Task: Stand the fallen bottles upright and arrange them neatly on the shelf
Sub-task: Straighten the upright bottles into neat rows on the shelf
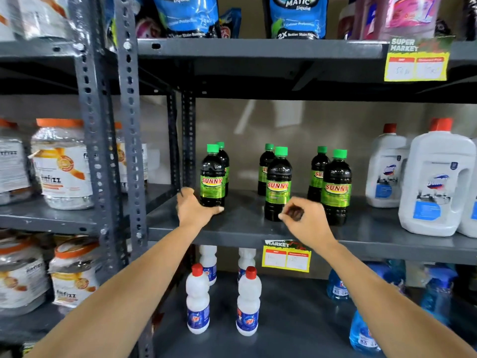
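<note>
Six dark plastic bottles with green caps and green labels (278, 182) are stood upright in three pairs at the frame's centre on the grey metal shelf (245, 226). The leftmost front bottle (212, 177) is gripped at its base by the left hand (196, 208). The right hand (304, 220) is loosely curled beside the middle front bottle, holding nothing.

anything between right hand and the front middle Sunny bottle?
Nothing visible. The right hand hangs loosely curled just right of the front middle bottle, near its base. The left hand is at the front left bottle.
</note>
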Demonstrator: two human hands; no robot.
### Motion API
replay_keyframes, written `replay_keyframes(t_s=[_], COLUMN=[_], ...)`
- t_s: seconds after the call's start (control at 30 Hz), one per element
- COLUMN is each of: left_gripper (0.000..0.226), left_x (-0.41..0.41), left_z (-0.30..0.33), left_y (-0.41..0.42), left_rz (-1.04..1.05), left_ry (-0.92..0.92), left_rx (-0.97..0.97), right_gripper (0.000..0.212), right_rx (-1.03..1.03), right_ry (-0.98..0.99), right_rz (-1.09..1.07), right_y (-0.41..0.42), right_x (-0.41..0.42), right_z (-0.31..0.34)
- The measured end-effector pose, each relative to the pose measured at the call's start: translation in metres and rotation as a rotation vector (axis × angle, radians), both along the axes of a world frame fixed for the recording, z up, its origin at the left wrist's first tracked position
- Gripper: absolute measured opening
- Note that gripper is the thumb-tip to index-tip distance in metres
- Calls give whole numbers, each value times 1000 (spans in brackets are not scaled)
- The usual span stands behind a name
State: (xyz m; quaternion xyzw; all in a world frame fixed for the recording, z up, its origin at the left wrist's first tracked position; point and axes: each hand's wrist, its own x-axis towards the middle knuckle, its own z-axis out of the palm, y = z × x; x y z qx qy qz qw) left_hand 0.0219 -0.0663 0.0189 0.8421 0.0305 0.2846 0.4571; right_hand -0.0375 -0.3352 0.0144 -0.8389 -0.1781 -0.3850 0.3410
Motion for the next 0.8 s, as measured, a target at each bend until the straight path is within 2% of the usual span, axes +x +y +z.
replay_keyframes(t_s=[0.07, 0.17, 0.23, 0.3, 0.37, 0.57, 0.8], left_gripper=[108, 113, 97, 69, 55, 43, 51], left_x=[8, 21, 28, 32, 35, 32, 30], left_z=[4, 8, 8, 7, 5, 3, 2], left_y=[6, 9, 9, 9, 10, 15, 15], left_rz=[-52, -157, -209, -220, -235, -279, -310], left_ry=[56, 149, 192, 179, 146, 141, 133], left_rx=[-51, -107, -124, -95, -87, -103, -128], right_gripper=[18, 18, 16, 12, 10, 9, 6], right_rx=[32, 104, 148, 185, 224, 194, 215], right_ry=[94, 226, 316, 389, 444, 502, 519], right_rz=[-3, 10, 25, 33, 40, 6, 43], right_y=[3, -2, -5, -8, -11, -7, -9], right_x=[5, 11, 15, 18, 19, 19, 17], right_z=[-3, -1, 2, 4, 5, 6, 7])
